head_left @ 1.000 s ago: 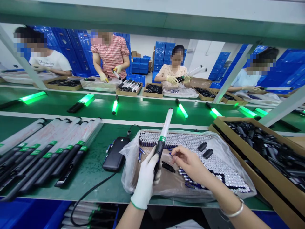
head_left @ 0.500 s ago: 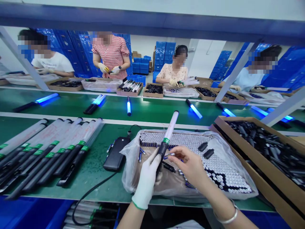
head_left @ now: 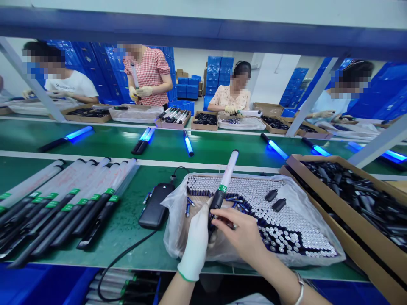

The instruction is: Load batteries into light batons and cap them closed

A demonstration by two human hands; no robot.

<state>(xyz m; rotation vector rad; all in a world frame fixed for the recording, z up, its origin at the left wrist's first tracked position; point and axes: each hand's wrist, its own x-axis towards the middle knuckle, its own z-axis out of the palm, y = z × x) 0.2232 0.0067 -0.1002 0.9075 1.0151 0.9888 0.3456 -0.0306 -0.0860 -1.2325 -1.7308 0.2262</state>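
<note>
My left hand, in a white glove, is closed around the black handle of a light stick with a translucent white tube and a green band. The stick tilts upward, away from me. At the side of the handle, the thumb and fingers of my bare right hand are pinched together; a battery's silver end shows by its curled fingers, and the fingertips are partly hidden. Under both hands lies a plastic-lined tray of upright batteries, with loose blue ones and two black pieces on top.
Several unlit light sticks lie at the left, beside a black power bank with a cable. A carton of black parts stands at the right. Lit blue sticks lie on the green belt; co-workers sit and stand beyond.
My right hand has moved left with a battery, from just beside the handle to against it. The left hand stays nearly still. Lit sticks on the belt have shifted right.
</note>
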